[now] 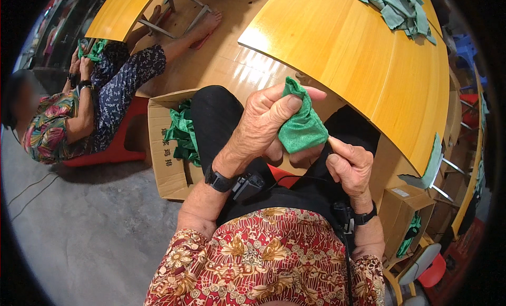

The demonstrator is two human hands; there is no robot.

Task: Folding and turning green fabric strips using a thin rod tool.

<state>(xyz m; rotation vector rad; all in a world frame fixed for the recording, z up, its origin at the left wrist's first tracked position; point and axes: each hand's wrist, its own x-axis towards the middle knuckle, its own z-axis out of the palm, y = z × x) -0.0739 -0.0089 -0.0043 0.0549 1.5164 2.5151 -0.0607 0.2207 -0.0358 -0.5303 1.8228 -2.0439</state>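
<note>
Green cloth piece point(301, 128) clamped in left hand point(266, 124), thumb pressed on top, held just below yellow table point(358, 53) edge. Lower corner pinched by right hand point(349, 166). Cardboard box point(163, 158) of green fabric seen left of table.

The green pouch point(301, 128) is soft woven cloth with a faint sheen. The table point(358, 53) is glossy, smooth yellow wood. The box point(164, 148) is matt brown cardboard. The floor point(89, 227) is rough grey concrete.
</note>
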